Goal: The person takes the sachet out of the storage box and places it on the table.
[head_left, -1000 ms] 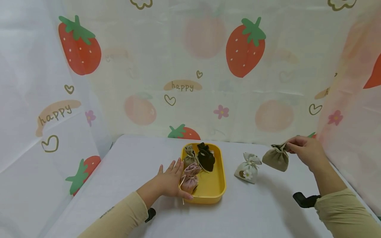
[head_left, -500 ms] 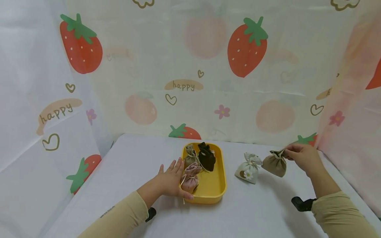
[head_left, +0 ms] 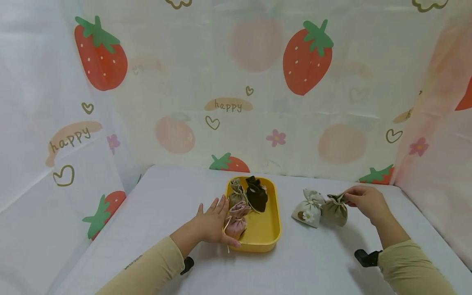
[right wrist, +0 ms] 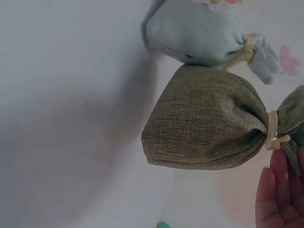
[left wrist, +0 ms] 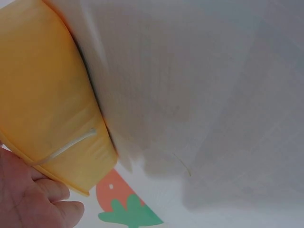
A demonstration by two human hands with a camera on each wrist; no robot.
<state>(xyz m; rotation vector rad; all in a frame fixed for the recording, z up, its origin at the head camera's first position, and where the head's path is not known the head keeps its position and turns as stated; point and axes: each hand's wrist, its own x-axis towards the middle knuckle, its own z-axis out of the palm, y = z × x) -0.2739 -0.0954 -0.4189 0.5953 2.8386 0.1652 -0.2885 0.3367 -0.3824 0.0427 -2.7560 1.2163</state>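
Note:
My right hand (head_left: 368, 202) pinches the gathered neck of a brown drawstring pouch (head_left: 334, 212); its tie cord shows in the right wrist view. Right beside it stands a pale drawstring pouch (head_left: 308, 211) with a white daisy, overlapping it in the head view. My left hand (head_left: 211, 223) rests with spread fingers along the left rim of a yellow tray (head_left: 259, 247), thumb at the near corner. Inside the tray sit a pink pouch (head_left: 236, 226), an olive pouch (head_left: 237, 198) and a black pouch (head_left: 257, 198). In the left wrist view, a cord hangs over the tray's side.
The white table (head_left: 173, 184) ends at a curtain (head_left: 254, 123) printed with strawberries and hearts, which also hangs on both sides. Bare tray floor (head_left: 263, 225) shows on the tray's right. Black wrist mounts (head_left: 367, 258) project from the sleeves.
My right hand has moved left and down with the brown pouch, bringing it up against the pale pouch. The left hand and the tray have stayed in place.

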